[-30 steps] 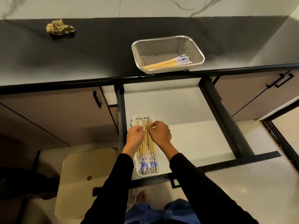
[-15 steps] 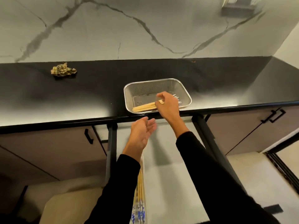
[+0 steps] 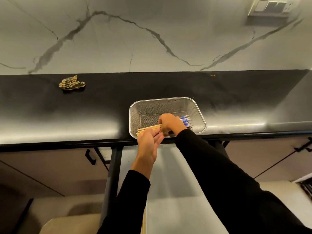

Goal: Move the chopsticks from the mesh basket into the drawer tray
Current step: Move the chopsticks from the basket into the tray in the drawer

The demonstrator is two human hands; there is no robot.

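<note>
A steel mesh basket [image 3: 167, 103] stands at the front edge of the black counter [image 3: 101, 108]. In it lies a bundle of wooden chopsticks [image 3: 152, 127] with blue-and-white patterned tops [image 3: 185, 119] pointing right. My right hand [image 3: 169, 122] is closed over the middle of the bundle inside the basket. The left hand [image 3: 149, 144] is open, palm turned inward, with its fingertips at the chopsticks' plain tips by the basket's near left corner. The drawer [image 3: 170, 191] below is pulled out; its tray is out of view.
A crumpled striped cloth [image 3: 71, 83] lies on the counter at the back left. Dark-handled cabinet doors [image 3: 90, 157] flank the drawer. A marble wall rises behind the counter, with a switch plate [image 3: 271, 6] at the top right.
My view has tilted up from the drawer tray to the counter. Both hands left the tray; the right one reached into the basket and closed on the chopsticks, the left rose to their tips.
</note>
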